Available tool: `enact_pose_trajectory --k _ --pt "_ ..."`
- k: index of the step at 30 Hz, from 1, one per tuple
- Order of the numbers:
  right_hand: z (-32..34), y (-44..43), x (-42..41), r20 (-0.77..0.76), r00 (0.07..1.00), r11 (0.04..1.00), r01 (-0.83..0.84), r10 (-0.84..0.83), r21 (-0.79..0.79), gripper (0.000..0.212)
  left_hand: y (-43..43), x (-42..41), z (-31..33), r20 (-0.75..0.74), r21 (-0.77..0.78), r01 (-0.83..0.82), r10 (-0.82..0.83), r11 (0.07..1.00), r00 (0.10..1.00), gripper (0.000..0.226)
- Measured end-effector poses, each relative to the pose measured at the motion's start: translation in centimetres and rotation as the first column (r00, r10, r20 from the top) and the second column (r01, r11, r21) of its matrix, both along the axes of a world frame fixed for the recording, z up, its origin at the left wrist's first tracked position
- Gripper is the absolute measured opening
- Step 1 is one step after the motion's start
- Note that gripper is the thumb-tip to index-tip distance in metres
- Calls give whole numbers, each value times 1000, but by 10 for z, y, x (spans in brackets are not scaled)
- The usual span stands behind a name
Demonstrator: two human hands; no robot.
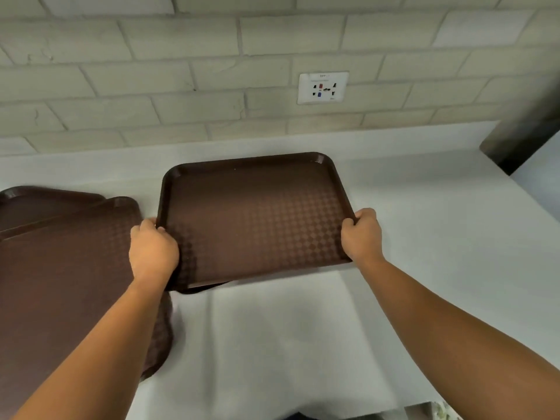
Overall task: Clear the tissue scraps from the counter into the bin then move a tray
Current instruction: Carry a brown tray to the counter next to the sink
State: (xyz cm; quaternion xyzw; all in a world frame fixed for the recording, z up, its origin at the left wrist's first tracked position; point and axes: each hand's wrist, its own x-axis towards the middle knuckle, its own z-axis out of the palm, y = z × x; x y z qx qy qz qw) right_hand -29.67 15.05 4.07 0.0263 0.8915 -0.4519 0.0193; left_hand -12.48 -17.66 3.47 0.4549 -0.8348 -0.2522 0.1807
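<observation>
At 9 o'clock a couple of brown stacked trays [60, 253] sit crooked on the white counter [424, 237]. Just right of them, the person's left hand [151, 250] is curled tight round the left rim of the tray [254, 219]. That tray is pretty much dead centre on the counter, long side facing the person, with a wall outlet [323, 87] up past it around 1 o'clock. At its 3 o'clock side the right hand [362, 234] is clamped on the right rim the same way, fingers wrapped over the edge.
</observation>
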Motion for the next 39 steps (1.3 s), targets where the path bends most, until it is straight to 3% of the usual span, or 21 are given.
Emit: enact_pose_trajectory --k 4,8,21,32,39 --pt "-4 78 -8 -157 986 998 55 -49 33 23 62 -29 -10 0 44 80 -80 996 997 37" --pt "-8 171 -23 -205 974 987 123 -99 108 27 145 -62 -15 -3 41 184 -184 982 983 36" --pt "-38 407 -70 -182 971 890 216 -154 402 28 365 -136 -40 -8 82 364 -365 928 931 20" --pt "-61 445 -94 -161 982 846 166 -96 507 26 416 -140 -49 249 -77 312 -285 947 926 24" --pt "-47 431 -103 -101 995 744 82 -19 663 37 411 -140 -39 276 -5 298 -285 955 918 29"
